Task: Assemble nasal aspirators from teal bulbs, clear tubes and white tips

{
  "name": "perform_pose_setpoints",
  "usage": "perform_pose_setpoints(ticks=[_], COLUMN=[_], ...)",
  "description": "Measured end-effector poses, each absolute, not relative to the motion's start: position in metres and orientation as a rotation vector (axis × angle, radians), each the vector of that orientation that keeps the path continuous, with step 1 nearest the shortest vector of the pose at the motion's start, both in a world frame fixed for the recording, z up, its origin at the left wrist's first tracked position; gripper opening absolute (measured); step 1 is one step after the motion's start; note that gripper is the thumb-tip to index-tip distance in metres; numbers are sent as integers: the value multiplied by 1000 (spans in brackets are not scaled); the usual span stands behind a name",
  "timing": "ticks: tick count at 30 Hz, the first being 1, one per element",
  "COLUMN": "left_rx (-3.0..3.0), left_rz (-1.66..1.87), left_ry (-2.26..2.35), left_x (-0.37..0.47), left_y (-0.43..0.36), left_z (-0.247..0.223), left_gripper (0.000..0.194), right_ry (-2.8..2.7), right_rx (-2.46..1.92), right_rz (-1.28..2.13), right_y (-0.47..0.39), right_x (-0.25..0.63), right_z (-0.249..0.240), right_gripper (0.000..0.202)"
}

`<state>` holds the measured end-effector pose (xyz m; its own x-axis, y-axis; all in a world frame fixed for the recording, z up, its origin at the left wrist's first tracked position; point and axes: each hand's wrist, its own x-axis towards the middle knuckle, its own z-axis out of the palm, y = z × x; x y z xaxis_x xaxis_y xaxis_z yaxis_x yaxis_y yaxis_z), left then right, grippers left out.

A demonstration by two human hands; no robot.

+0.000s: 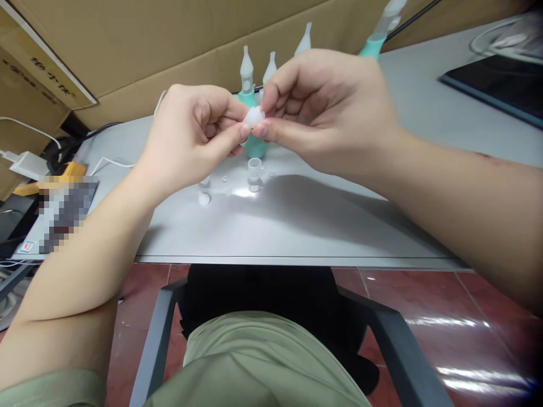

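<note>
Between the thumbs and fingertips of both hands is a small white, translucent, dome-like piece (254,116). My left hand (197,127) pinches it from the left and my right hand (326,110) from the right, above the table. Directly behind it stands a teal-bodied device (255,148) with a clear neck and a white pointed tip (246,61). Below the hands, a small clear cup-like part (254,169) is upright on the table. A small white round part (204,198) lies to its left, and tiny rings (225,178) lie nearby.
More white pointed tips (304,40) show behind my right hand, with another teal device (373,47) at the back right. A dark flat tablet-like object (500,85) lies at the right. Cardboard (190,39) walls the back of the grey table (275,237). Cables and a white plug (29,165) are at left.
</note>
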<state>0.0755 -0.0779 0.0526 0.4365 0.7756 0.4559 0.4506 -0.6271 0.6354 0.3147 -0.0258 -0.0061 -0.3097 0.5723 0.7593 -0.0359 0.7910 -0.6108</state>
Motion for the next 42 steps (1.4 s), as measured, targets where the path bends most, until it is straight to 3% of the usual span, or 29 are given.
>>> perform_pose_setpoints(ticks=[6,11,16,23,34,36,42], left_rx=[2328,2321,2287,2343,2356,2346,2265], left_rz=[972,1067,1098,1031,883,868,982], left_ry=[1011,909,934,1068,1050,1077,1118], left_x=[70,67,69,73,65,65,71], left_y=[-72,-65,-70,-72,-66,-67,-71], left_z=[50,45,45,45,43,45,50], left_gripper=[36,34,18,39,51,47,21], right_ry=[-1772,-1783,-1787,-1841,-1887,-1874,-1829], right_rx=[-395,-432,-459,-370,-391,-365,-292], right_rz=[730,758,760,682,704,703,553], right_y=[-28,-34,-37,-23,-17,-16,-17], right_x=[314,318,317,313,317,316,312], right_z=[-1,4,1,-7,-16,-15,-20], right_gripper=[69,57,49,39,55,55,29])
